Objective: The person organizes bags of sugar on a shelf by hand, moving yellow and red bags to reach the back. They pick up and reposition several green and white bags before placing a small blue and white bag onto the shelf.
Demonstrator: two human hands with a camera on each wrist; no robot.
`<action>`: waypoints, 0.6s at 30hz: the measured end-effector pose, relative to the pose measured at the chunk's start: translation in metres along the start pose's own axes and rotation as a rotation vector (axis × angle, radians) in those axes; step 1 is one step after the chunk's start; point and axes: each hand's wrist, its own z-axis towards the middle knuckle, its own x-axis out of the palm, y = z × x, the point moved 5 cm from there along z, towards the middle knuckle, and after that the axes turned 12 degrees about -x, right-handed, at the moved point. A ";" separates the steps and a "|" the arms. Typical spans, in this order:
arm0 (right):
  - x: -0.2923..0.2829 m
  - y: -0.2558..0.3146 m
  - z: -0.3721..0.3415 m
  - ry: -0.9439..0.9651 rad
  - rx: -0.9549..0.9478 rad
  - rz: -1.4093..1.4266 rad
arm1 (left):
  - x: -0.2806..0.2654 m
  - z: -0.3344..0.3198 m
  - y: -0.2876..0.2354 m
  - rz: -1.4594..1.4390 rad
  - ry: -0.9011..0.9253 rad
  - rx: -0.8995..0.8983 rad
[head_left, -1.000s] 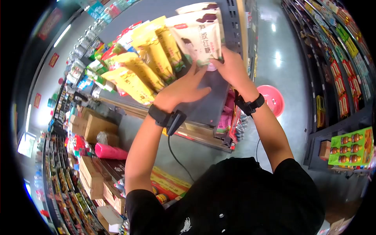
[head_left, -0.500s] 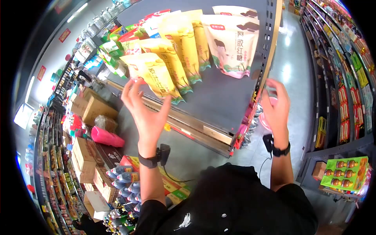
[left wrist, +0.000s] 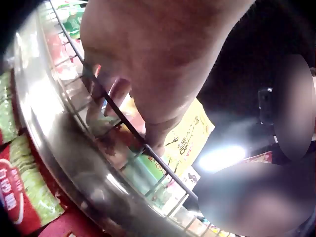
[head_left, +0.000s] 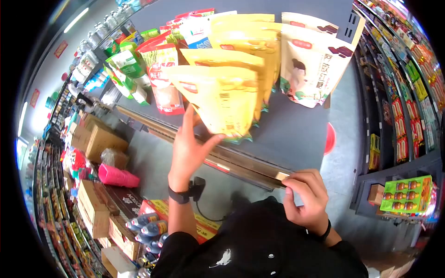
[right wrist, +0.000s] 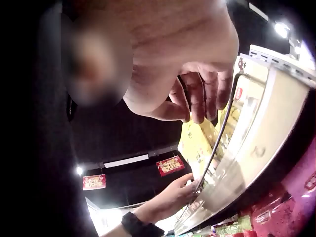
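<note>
A yellow pouch stands foremost on the grey shelf, in front of other yellow pouches. My left hand grips its lower left corner, thumb at the bottom and fingers partly hidden behind it. In the left wrist view my left hand reaches past the wire rail onto a yellow pouch. Loosely bent and holding nothing, my right hand hangs by the shelf's front edge; the right wrist view shows my right hand above the rail. White pouches stand at the shelf's right end.
Red-and-white pouches and green packets stand left of the yellow ones. A low wire rail runs along the shelf front. Cardboard boxes and bottles lie at lower left. Stocked shelving lines the aisle's right side.
Both hands have left the white pouch. My left hand moved left and took hold of the front yellow pouch, which now faces more forward. My right hand came back toward the body.
</note>
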 end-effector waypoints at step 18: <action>0.140 0.002 0.072 -0.125 0.392 -0.560 | -0.002 0.047 0.016 -0.178 0.426 0.177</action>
